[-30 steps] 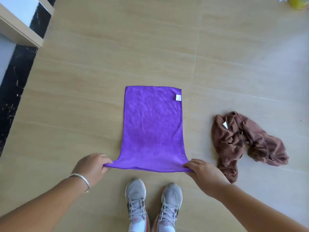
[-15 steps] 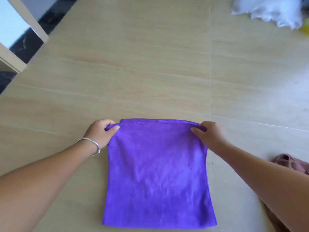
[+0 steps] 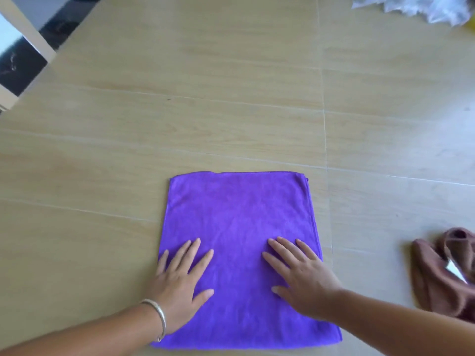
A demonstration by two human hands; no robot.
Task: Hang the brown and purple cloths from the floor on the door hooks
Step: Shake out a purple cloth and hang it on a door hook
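- The pale, wood-grain tiled floor (image 3: pixel 231 86) fills almost the whole view, crossed by thin grout lines; no door or hooks can be seen from here, so hanging is judged to be some way off.
- The purple microfibre cloth (image 3: pixel 239 217) lies flat on that floor, near the middle and toward the person. A doubled edge shows along its right side, so it appears to be folded in half into a near square.
- The brown cloth, soft and crumpled into a heap (image 3: pixel 437 276), sits on the floor well to the right of the purple one, apart from it, with a small white tag showing; no hand touches it.
- A white fluffy bundle (image 3: pixel 421 6) lies at the far right edge of the floor, blurred and partly cut off.
- A cream-coloured frame edge (image 3: pixel 33 34) slants across the far left corner beside dark marbled stone.
- The right hand (image 3: pixel 305 276) lies palm down on the near right part of the purple cloth, fingers straight and spread, gripping nothing.
- The left hand (image 3: pixel 180 281), a silver bangle (image 3: pixel 159 317) on its wrist, lies likewise on the near left part, fingers splayed flat, holding nothing.
- The step in hand looks like smoothing the fold. To do it well, sweep both palms outward from the centre toward the edges with even pressure, keeping the layers aligned, since thin microfibre will likely creep and bunch if pushed from one side only.
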